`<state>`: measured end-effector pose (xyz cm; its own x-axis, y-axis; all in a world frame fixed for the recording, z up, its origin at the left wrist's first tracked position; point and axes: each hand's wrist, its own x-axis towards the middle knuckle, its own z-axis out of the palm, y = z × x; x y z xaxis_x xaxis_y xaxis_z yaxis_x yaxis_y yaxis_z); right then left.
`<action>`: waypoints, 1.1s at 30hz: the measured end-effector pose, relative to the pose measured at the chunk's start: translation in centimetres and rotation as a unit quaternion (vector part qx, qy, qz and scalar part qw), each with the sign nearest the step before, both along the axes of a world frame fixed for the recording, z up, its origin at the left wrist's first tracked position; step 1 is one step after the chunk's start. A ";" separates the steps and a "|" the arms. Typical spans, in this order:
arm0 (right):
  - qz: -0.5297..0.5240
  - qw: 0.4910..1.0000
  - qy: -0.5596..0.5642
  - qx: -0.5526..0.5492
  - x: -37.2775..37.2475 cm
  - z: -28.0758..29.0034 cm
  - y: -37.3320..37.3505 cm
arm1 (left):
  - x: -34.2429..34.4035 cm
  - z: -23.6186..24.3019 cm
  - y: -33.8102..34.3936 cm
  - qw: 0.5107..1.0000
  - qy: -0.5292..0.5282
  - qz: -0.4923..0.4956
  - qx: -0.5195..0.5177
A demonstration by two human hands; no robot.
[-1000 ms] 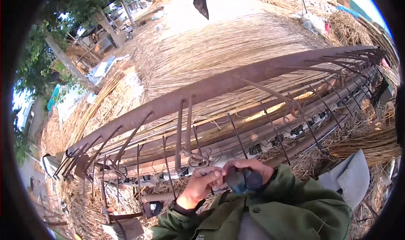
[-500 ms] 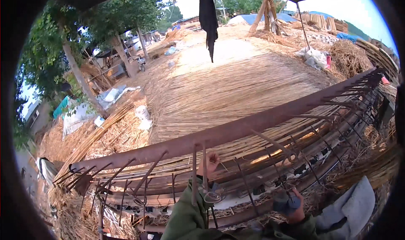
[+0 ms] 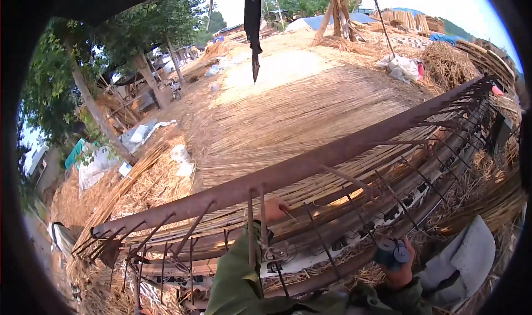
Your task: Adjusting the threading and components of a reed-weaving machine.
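Both hands had come apart: one second before, they met low in the middle, but now the left hand (image 3: 274, 210) was out front and the right hand (image 3: 402, 266) was down to the right. Half a second before, they were already apart, and the left fingers stuck up more.

The left hand was just past a pair of brown rods (image 3: 251, 229) that came down from a long rusty bar (image 3: 299, 171). Its fingers looked bent, and I cannot tell if they pinched anything. Its green sleeve (image 3: 237, 273) ran up from the bottom, partly behind those rods. A loop of wire (image 3: 275, 254) hung near the sleeve.

The right hand was curled around a dark round thing (image 3: 390, 253). That thing was low down, right of the middle, near a bent grey sheet (image 3: 468, 259).

The rusty bar went across on a slant, with its right end higher. Past it lay a big flat mat of yellow reeds (image 3: 310, 121), with a bright patch at its far end. A ragged black strip (image 3: 252, 32) hung up high. Leafy trees (image 3: 91, 104) stood at the left, and a straw heap (image 3: 448, 65) sat at the far right.
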<state>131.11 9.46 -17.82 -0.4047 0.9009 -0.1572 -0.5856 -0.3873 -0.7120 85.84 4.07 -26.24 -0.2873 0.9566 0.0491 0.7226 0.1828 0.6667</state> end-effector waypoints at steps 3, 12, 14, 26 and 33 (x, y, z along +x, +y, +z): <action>0.098 0.966 0.171 -0.165 1.1 0.7 0.2 | 1.6 0.6 1.3 0.996 0.028 0.080 -0.002; 0.304 0.944 0.130 -0.017 1.7 3.8 -1.8 | -1.6 -1.4 1.0 0.973 0.215 0.075 0.038; 0.360 0.928 0.096 0.029 2.6 5.7 -2.7 | -1.6 -1.3 1.1 0.981 0.175 0.081 0.024; 0.376 0.863 0.170 0.293 4.2 7.4 -1.3 | 6.5 3.4 -0.3 0.952 0.230 -0.186 0.082; 0.289 0.924 -0.082 0.237 -0.6 5.7 2.4 | 19.7 13.9 -11.1 0.953 -0.274 -0.110 -0.060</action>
<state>130.47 11.87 -12.16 -0.8455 0.5249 0.0980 -0.2476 -0.2229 -0.9429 105.57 -7.07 -12.29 -0.0303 0.9860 -0.1640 0.3005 0.1655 0.9393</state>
